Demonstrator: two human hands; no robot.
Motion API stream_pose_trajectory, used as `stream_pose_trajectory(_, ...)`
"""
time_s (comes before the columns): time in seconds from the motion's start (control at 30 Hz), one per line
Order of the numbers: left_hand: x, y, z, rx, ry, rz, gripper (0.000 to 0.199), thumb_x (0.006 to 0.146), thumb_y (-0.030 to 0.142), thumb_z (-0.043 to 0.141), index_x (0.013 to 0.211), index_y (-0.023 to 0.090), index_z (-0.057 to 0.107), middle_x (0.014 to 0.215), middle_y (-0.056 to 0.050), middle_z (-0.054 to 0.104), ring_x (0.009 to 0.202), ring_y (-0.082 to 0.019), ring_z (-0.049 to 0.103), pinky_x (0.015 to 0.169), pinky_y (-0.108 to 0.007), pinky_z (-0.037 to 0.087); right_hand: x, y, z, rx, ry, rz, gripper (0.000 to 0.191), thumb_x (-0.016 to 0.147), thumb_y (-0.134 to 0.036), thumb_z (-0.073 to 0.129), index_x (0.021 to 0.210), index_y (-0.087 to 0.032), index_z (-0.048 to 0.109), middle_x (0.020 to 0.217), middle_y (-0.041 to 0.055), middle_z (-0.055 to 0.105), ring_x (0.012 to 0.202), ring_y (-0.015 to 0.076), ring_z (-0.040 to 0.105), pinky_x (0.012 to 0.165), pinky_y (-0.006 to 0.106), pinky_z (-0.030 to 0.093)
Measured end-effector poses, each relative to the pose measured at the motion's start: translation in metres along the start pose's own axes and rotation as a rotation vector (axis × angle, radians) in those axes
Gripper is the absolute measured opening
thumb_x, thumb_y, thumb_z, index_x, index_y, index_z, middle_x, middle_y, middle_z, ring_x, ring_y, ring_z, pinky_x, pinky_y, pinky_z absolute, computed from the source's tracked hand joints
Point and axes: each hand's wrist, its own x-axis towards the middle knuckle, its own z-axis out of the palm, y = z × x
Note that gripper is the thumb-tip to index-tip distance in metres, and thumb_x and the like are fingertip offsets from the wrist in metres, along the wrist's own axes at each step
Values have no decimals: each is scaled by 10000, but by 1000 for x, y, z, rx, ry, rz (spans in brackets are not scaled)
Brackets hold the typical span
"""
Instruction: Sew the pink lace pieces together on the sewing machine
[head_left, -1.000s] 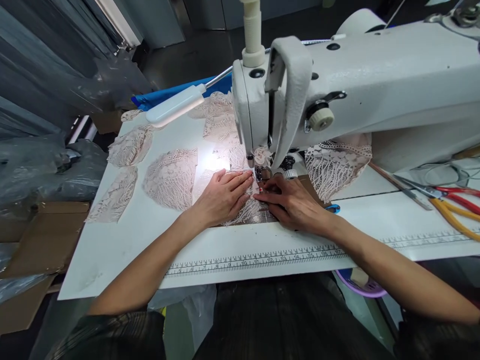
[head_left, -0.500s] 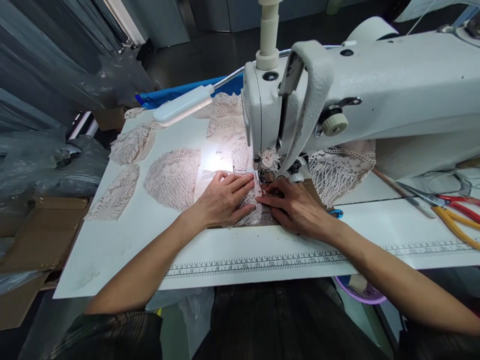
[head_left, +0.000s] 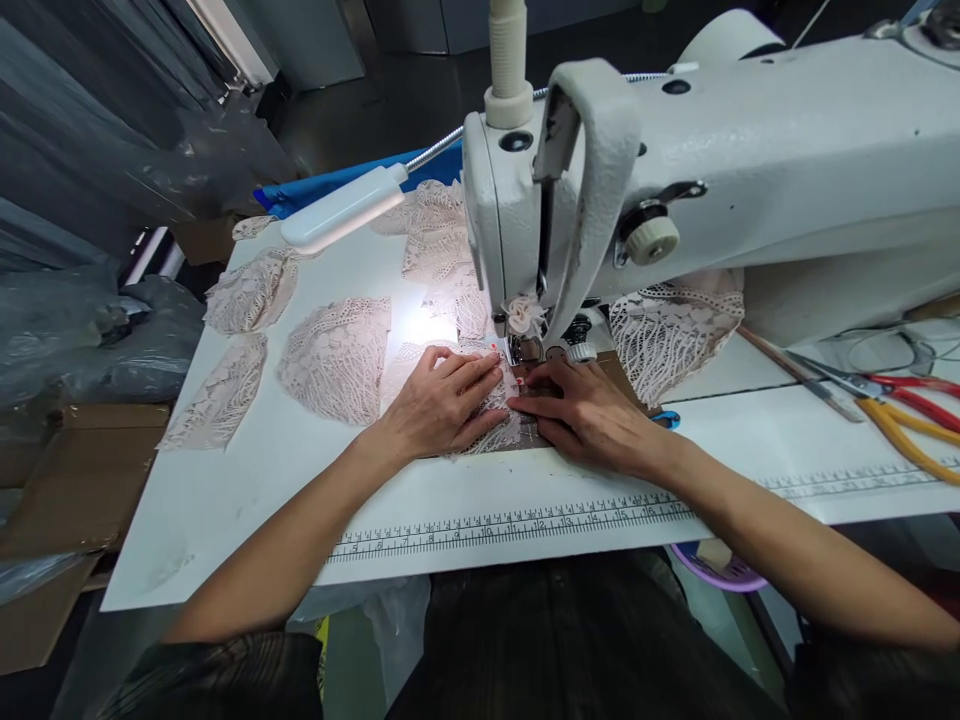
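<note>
My left hand (head_left: pixel 442 400) lies flat on a pale pink lace piece (head_left: pixel 491 432), its fingers stretched toward the presser foot (head_left: pixel 525 350) of a white sewing machine (head_left: pixel 750 170). The fingers of my right hand (head_left: pixel 592 415) are bent, with thumb and forefinger closed at the right edge of the same lace, just in front of the foot. Part of the lace is hidden under my left hand. Small red marks show near the fingertips of both hands. A ruffled scrap of pale fabric (head_left: pixel 523 315) hangs on the machine head above the foot.
Several lace pieces lie on the white table (head_left: pixel 247 520), including a rounded lace cup (head_left: pixel 337 360) left of my hands. More lace (head_left: pixel 675 335) sits under the machine arm. Scissors with yellow handles (head_left: pixel 904 435) and red-handled snips (head_left: pixel 919 395) lie right. A lamp (head_left: pixel 345 210) shines from behind.
The view has shifted slightly, so the machine appears farther left. Both hands stay at the lace by the foot, with almost the same finger positions.
</note>
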Motion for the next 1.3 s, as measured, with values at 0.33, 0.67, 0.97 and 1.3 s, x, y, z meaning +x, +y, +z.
stream_pose_trajectory(0.33,0,1,3,2,15,-17,378,951,395,508,1259,184,567,1296,-119,626,1019,-274,623,819,-461,450,1,1,-1,-33,-17,3,345,904,-173,522,1177,-287,700,1200,119,538,1103,290,482,896,449,384)
stream_pose_trajectory(0.67,3,3,3,-69,-13,-83,341,942,343,523,1258,235,594,1295,-87,636,1119,-295,600,949,-553,407,1,-1,-2,-50,-22,2,335,919,-176,504,1178,-272,694,1170,117,550,1090,273,474,905,433,371)
stream_pose_trajectory(0.97,4,0,8,-113,-26,-95,360,955,362,500,1272,217,586,1363,-86,589,1219,-297,544,1025,-560,372,1,-2,-3,-82,-6,-2,348,914,-149,471,1187,-229,671,1171,134,553,1091,283,483,870,434,401)
stream_pose_trajectory(1.3,6,5,7,-107,-26,-113,379,973,356,457,1274,174,596,1393,-109,559,1212,-302,549,964,-523,423,-1,3,1,-40,11,1,354,902,-167,511,1201,-255,678,1192,121,555,1087,270,498,907,436,439)
